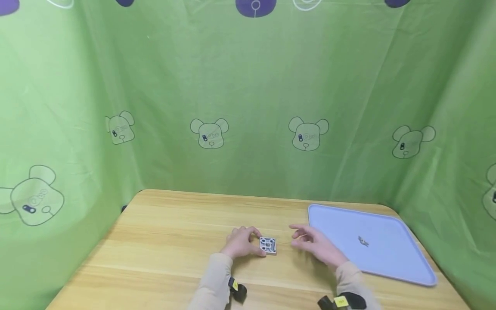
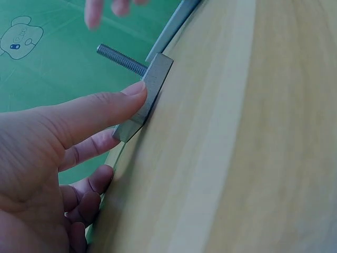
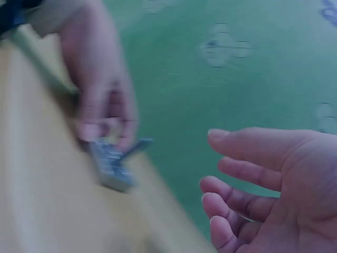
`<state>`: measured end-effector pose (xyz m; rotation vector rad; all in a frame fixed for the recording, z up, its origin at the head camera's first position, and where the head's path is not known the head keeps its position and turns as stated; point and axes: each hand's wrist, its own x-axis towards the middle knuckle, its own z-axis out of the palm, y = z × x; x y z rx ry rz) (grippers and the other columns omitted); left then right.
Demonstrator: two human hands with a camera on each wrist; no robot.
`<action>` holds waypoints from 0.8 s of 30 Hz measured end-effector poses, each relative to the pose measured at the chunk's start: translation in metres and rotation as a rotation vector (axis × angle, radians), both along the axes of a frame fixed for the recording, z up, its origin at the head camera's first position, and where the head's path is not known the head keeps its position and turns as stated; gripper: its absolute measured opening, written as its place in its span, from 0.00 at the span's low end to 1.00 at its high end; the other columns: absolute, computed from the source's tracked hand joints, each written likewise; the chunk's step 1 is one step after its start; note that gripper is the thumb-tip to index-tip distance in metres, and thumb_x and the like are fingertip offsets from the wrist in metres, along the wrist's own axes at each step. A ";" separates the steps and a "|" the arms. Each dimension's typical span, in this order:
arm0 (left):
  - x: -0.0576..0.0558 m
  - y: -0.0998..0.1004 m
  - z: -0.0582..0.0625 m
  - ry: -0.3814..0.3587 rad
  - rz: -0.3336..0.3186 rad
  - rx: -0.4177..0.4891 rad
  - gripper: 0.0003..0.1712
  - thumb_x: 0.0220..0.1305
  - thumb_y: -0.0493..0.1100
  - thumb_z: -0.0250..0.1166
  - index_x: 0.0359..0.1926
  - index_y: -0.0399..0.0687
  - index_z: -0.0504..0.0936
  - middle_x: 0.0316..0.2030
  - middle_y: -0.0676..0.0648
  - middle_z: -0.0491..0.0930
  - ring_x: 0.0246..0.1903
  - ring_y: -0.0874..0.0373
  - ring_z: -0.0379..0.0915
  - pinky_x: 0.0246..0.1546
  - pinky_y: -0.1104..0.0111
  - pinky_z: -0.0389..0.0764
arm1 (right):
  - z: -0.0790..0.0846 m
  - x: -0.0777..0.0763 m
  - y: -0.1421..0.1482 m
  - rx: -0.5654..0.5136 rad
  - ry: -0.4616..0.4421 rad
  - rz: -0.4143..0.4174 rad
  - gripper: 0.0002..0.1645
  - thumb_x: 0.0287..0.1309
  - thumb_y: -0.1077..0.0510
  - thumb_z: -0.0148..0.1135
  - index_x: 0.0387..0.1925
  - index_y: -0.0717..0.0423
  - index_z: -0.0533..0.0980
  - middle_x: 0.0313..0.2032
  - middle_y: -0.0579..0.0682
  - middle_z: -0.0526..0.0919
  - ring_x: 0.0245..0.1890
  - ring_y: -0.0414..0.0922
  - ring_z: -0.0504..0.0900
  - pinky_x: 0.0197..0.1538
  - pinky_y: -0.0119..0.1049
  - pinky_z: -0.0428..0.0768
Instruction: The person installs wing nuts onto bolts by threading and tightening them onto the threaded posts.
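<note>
A small square metal plate (image 1: pixel 268 246) with several round holes lies on the wooden table. My left hand (image 1: pixel 238 243) pinches its left side, the thumb at the near edge and a finger at the far one. From the plate's upper face a threaded bolt (image 2: pixel 121 59) sticks up, clear in the left wrist view and blurred in the right wrist view. To the right of the plate, apart from it, my right hand (image 1: pixel 317 245) hovers with loosely bent fingers and nothing in them. Its spread thumb and fingers (image 3: pixel 247 139) show in the right wrist view.
A light blue tray (image 1: pixel 345 224) lies on the right of the table (image 1: pixel 174 224), close beside my right hand. On it sits a small metal piece (image 1: pixel 363 241), too small to tell its kind. A green curtain (image 1: pixel 248 168) with bear drawings surrounds the table's back and sides.
</note>
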<state>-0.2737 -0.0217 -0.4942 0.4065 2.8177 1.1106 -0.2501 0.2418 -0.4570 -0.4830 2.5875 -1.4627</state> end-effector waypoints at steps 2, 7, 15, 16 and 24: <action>0.000 0.000 0.000 -0.001 -0.004 0.001 0.30 0.36 0.55 0.80 0.44 0.59 0.82 0.34 0.52 0.74 0.36 0.58 0.62 0.43 0.61 0.63 | 0.010 0.003 0.014 -0.019 0.043 -0.028 0.30 0.61 0.53 0.63 0.63 0.58 0.69 0.51 0.60 0.79 0.44 0.37 0.77 0.49 0.32 0.74; -0.001 0.000 -0.001 0.000 -0.012 0.017 0.30 0.36 0.54 0.80 0.45 0.58 0.82 0.34 0.51 0.74 0.36 0.57 0.62 0.43 0.60 0.63 | 0.030 0.011 0.050 -0.105 0.117 -0.105 0.27 0.66 0.55 0.58 0.61 0.66 0.68 0.49 0.46 0.80 0.44 0.31 0.78 0.47 0.29 0.76; -0.002 -0.002 -0.006 -0.001 -0.015 0.021 0.30 0.36 0.56 0.80 0.44 0.59 0.82 0.35 0.51 0.74 0.36 0.58 0.61 0.43 0.61 0.62 | 0.029 0.013 0.111 -0.255 0.253 -0.383 0.17 0.68 0.57 0.56 0.57 0.51 0.74 0.41 0.26 0.80 0.40 0.28 0.78 0.40 0.23 0.75; -0.002 -0.002 -0.006 0.002 -0.018 0.022 0.30 0.36 0.55 0.80 0.44 0.59 0.82 0.34 0.51 0.74 0.36 0.58 0.61 0.43 0.61 0.62 | 0.027 0.013 0.117 -0.305 0.258 -0.422 0.16 0.67 0.58 0.57 0.55 0.48 0.75 0.40 0.26 0.80 0.39 0.28 0.78 0.40 0.23 0.75; -0.003 -0.002 -0.006 0.013 -0.025 0.008 0.30 0.36 0.57 0.80 0.45 0.60 0.82 0.34 0.52 0.74 0.36 0.58 0.61 0.43 0.62 0.62 | -0.002 0.010 0.152 -0.462 0.204 -0.827 0.14 0.60 0.57 0.66 0.47 0.41 0.78 0.31 0.25 0.79 0.34 0.24 0.75 0.36 0.16 0.71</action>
